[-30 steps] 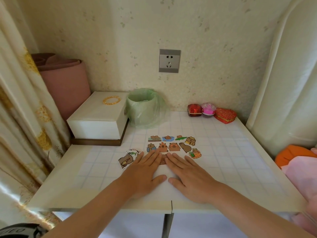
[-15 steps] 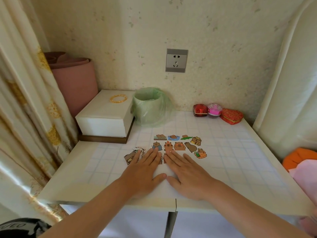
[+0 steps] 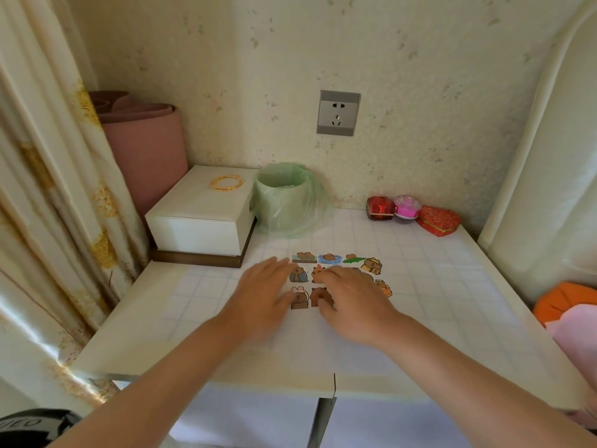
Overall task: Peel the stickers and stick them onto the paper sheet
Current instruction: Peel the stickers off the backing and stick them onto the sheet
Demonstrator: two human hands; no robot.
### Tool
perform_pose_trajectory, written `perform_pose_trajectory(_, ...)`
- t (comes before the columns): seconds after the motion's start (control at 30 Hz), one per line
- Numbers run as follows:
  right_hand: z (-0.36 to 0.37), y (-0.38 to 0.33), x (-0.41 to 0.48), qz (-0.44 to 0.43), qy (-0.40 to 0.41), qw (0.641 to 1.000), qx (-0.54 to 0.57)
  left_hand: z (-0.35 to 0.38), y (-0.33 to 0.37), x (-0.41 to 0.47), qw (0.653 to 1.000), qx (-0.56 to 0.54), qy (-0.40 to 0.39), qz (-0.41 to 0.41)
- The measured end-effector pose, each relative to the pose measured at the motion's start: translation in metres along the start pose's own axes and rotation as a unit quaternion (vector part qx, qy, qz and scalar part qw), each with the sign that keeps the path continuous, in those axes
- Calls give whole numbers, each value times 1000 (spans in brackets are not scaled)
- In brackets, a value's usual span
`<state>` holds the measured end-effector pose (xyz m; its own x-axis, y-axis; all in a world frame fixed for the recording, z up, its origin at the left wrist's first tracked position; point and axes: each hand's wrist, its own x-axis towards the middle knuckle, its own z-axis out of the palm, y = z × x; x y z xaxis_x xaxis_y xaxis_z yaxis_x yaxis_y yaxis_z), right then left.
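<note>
Pressing flat, my left hand [image 3: 261,294] and right hand [image 3: 353,300] lay side by side on the paper sheet [image 3: 436,295], stickers [image 3: 329,259] clustered between and beyond them; bare sheet ran right toward the table [image 3: 122,321] edge.

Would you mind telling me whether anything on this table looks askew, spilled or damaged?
Nothing stands out: the stickers lie in neat rows on the paper sheet, the lined bin stands upright, and nothing is spilled.
</note>
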<state>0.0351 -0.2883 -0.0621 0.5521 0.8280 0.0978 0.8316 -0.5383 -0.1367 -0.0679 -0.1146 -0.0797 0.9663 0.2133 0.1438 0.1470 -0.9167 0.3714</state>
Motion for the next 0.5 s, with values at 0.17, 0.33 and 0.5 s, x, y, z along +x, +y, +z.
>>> perform_pose_trajectory(0.17,-10,-24,21,-11,-7,996,86,-32,-27,1,995,-4,49,-85)
perform_pose_trajectory(0.33,0,-47,41,-11,-18,991,131,-34,-49,-5,989,1,-19,-145)
perform_pose_trajectory(0.5,14,-65,57,-6,-7,994,105,-29,-56,-8,992,32,-38,-118)
